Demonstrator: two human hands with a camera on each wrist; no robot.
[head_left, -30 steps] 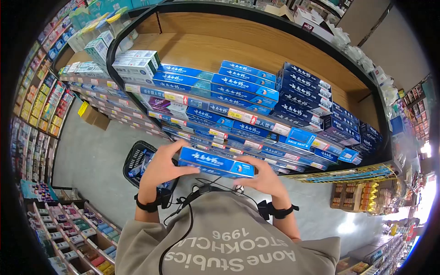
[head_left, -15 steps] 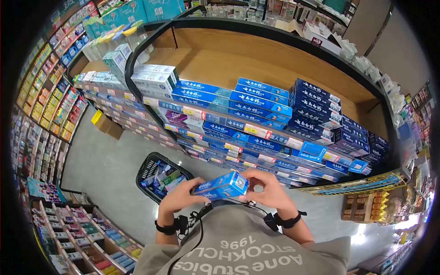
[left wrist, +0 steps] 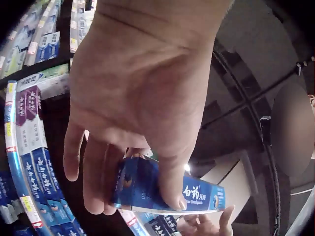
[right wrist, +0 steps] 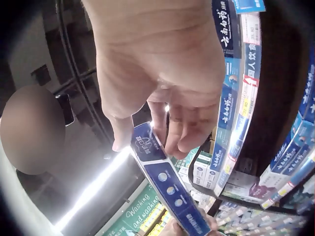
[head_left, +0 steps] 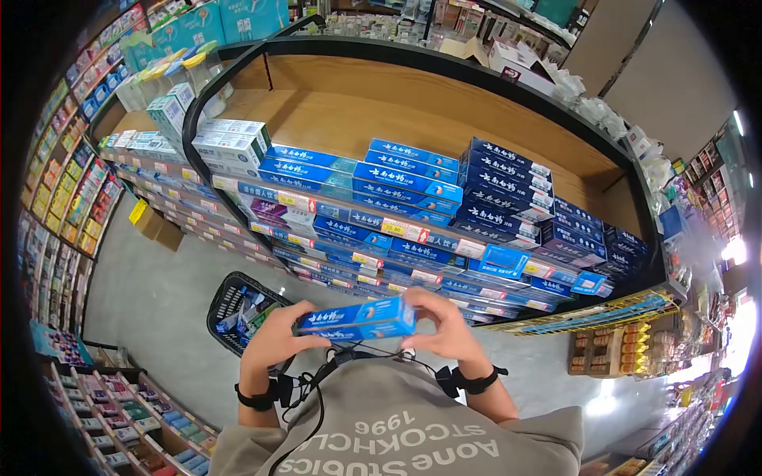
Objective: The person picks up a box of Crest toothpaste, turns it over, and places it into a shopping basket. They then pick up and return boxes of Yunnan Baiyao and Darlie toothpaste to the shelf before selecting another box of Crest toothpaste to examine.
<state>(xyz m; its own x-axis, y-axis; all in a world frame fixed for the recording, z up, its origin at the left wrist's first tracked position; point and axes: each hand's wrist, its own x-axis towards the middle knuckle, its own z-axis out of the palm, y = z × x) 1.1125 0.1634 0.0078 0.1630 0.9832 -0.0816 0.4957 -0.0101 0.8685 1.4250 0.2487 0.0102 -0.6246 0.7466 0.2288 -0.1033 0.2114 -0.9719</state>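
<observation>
Fingers of the left hand [head_left: 275, 335] curl round the left end of the blue toothpaste box [head_left: 353, 320], with the thumb laid along its printed face and the other fingers behind it. At the opposite end, the right hand [head_left: 448, 329] pinches the box between thumb and fingertips, so neither hand is free and each is nearest to its own end. The box is held up between them in front of the person's chest, its long axis running roughly left to right, parallel with neither arm. On the far side of it stands the shelf [head_left: 317, 111] with its stacked boxes [head_left: 406, 182], apart from the held one. To the left and lower down, the black basket [head_left: 216, 317] sits on the floor [head_left: 151, 278], nearer the left hand than the right.
</observation>
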